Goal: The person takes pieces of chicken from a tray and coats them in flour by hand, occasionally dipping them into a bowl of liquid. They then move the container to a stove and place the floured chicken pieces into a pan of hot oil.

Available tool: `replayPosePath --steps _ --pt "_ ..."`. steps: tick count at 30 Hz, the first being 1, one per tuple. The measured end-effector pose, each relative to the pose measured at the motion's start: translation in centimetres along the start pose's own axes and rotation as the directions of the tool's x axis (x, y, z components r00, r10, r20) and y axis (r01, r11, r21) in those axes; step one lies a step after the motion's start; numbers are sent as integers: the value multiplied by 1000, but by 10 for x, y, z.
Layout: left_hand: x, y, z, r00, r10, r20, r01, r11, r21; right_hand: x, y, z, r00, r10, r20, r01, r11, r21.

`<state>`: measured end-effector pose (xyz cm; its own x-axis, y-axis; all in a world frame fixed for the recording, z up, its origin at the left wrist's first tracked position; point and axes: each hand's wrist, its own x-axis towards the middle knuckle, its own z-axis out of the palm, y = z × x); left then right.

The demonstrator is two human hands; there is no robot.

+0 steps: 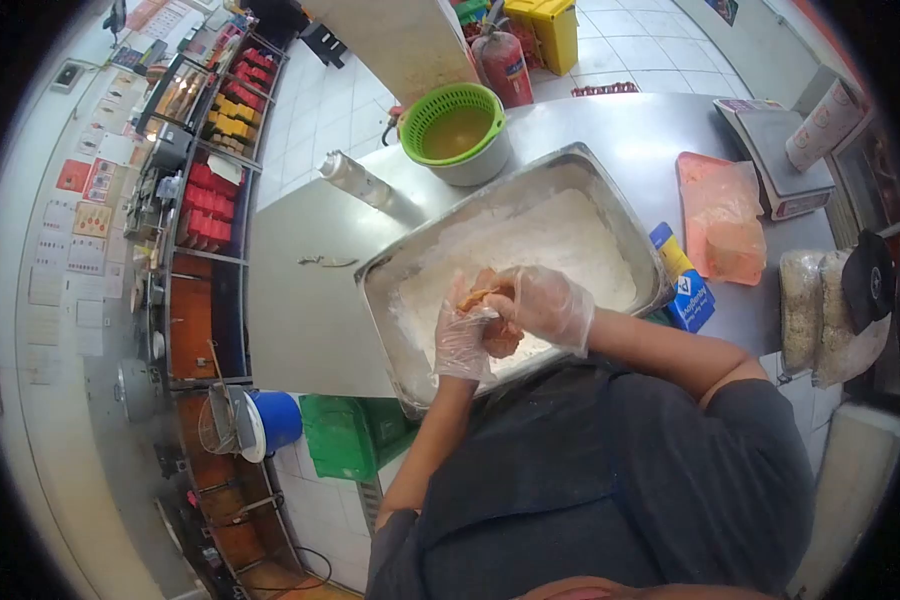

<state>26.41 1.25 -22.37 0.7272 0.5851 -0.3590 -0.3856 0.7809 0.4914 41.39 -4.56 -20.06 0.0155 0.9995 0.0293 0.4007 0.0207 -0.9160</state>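
Both my hands wear clear plastic gloves and meet over a deep metal tray (625, 200) of white flour (530, 240). My left hand (462, 340) is closed around an orange-brown piece of marinated meat (502, 343), probably chicken. From the other side, my right hand (550, 305) pinches the upper part of the same meat, and the two hands nearly touch. The fingers partly cover the meat, so whether it is one piece or two is hard to tell. Flour lies beneath and around the hands.
Behind the tray stands a green basket (410, 130) in a pot of cloudy liquid. A squeeze bottle (355, 180) and a knife-like utensil (327, 262) are left of it. To the right are a blue-yellow box (685, 285), a red tray (705, 170) and a scale (795, 180).
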Motion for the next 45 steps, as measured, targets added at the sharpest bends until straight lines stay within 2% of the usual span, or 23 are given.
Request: replayPosePath --steps 1,3,5,7,8,10,12,13,15,18,20,21,22,23,24,25,27,30,34,38,41,44,45 --pt "-6 -2 9 996 22 82 -17 998 -56 0 -1 3 1000 -15 -4 15 1000 -1" --pt "3 -17 -29 923 318 -214 -269 935 232 2 3 13 969 -240 -63 213 936 -281" --pt "3 -18 -27 846 393 -360 -353 919 175 2 19 29 989 -132 -71 91 905 -416" --pt "13 -13 -49 934 343 -101 -341 939 34 3 16 28 999 -27 -36 10 914 -405" --pt "13 -12 -68 889 457 35 -351 628 694 1 1 19 999 -31 -19 21 924 -382" --pt "11 -4 -77 853 470 226 -231 -48 972 4 -4 15 992 -127 -28 113 949 -294" --pt "5 0 -61 941 269 -207 -84 776 625 6 2 16 989 -147 -7 141 962 -233" --pt "1 -1 -58 951 35 -308 34 975 217 9 17 23 973 -230 35 232 945 -230" --pt "8 -13 -98 981 180 -68 -120 848 516 10 25 32 947 -314 71 322 918 -230" --pt "14 -17 -109 961 -125 245 134 991 -20 7 23 37 994 -85 72 107 901 -420" --pt "22 -18 -111 836 -198 512 396 864 -311 2 3 25 969 -240 64 239 832 -501" --pt "16 -14 -82 961 -199 189 243 938 -248 0 -7 20 920 -385 71 355 746 -564" --pt "9 -10 -54 963 -170 -209 162 985 -57 4 14 32 876 -483 9 422 756 -501" --pt "2 -6 -25 840 -123 -529 215 970 115 3 13 31 869 -494 15 431 744 -511" --pt "5 -14 -50 909 48 -414 138 902 409 2 10 30 923 -384 26 348 805 -480" --pt "7 -17 -49 924 123 -362 79 866 494 0 9 29 963 -265 40 255 857 -449" --pt "13 -24 -47 931 268 -247 -49 763 644 3 14 30 955 -295 26 276 852 -444" --pt "17 -23 -68 984 33 -176 23 951 307 3 14 28 907 -417 63 387 763 -518" --pt "19 -34 -78 998 67 -17 -65 991 119 2 20 29 836 -548 -7 504 773 -385" --pt "4 -32 -40 994 101 43 -103 993 55 4 39 44 792 -593 -142 541 791 -287" --pt "-5 -33 -25 996 86 -36 -83 993 85 -2 40 48 788 -566 -240 450 797 -403" --pt "-6 -27 -45 906 -116 408 187 973 -139 3 62 68 818 -493 -298 378 850 -368" --pt "-7 -25 -50 897 -186 401 258 957 -134 4 64 69 817 -495 -296 384 849 -362"
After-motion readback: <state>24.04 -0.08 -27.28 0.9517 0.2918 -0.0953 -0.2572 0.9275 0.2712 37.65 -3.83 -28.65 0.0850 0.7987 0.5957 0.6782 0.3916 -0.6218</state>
